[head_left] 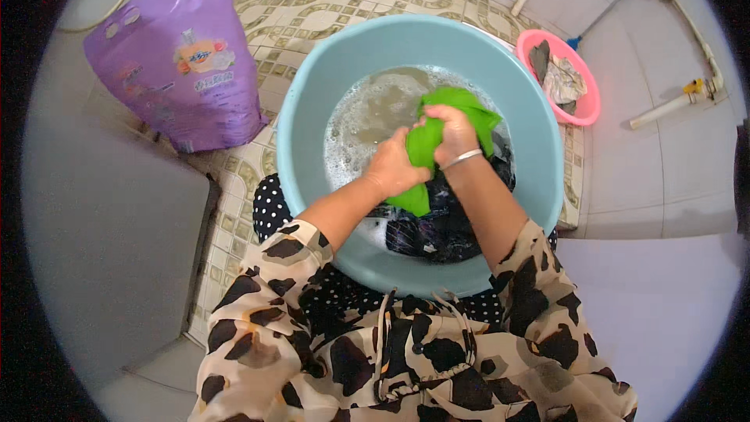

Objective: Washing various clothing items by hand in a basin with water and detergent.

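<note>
A bright green cloth [423, 141] is bunched between my two hands above a large light-blue basin [305, 101]. My left hand [393, 164] is closed round its near left part. Gripping the cloth higher up on the right is my right hand [451, 134], with a silver bangle on its wrist. Loose ends of the cloth stick out beyond both hands. Below, cloudy soapy water [379, 109] with foam fills the left and far part of the basin. Wet dark clothing [437, 230] lies in the near right part, partly hidden by my right forearm.
A big purple detergent pouch [191, 70] with a white spout stands at the left on the patterned tile floor [328, 8]. At the right is a pink basin [586, 105] holding crumpled cloths. Pipes [664, 113] run along the right wall, and a grey panel [117, 242] borders the left.
</note>
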Demonstrator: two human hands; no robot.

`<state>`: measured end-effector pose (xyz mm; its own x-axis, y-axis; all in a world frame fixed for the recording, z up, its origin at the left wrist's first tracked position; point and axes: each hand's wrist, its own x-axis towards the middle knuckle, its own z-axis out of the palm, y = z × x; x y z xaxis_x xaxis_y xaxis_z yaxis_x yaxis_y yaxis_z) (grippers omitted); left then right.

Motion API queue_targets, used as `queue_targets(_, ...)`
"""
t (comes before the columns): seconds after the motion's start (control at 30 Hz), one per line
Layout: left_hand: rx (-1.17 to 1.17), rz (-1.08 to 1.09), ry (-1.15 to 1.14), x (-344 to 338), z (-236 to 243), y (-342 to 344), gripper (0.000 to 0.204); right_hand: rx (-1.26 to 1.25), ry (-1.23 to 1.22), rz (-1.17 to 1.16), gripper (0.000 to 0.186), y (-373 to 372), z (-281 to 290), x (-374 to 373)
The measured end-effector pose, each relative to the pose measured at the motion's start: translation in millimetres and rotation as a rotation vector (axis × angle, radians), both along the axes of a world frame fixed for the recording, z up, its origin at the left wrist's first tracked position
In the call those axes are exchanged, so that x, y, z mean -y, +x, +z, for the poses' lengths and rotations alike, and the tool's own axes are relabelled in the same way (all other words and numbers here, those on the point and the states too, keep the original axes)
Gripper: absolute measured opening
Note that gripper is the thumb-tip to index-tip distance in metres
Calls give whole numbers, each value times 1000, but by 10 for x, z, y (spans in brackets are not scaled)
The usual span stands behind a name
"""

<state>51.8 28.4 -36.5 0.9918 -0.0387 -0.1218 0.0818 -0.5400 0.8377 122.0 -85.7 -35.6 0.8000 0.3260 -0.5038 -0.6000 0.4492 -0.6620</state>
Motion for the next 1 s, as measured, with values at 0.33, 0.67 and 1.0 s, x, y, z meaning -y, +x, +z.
queue_targets(0.33, -676, 481, -1702, 106, 137, -506, 85, 304, 483, -71, 19, 94, 453, 5)
queue_targets(0.67, -154, 455, -1695, -194, 197, -72, 44, 532, 802, 63, 41, -85, 305, 113)
queue_targets(1.0, -436, 501, -1729, -153, 257, -234, 40, 367, 611, 97, 64, -379, 12, 636)
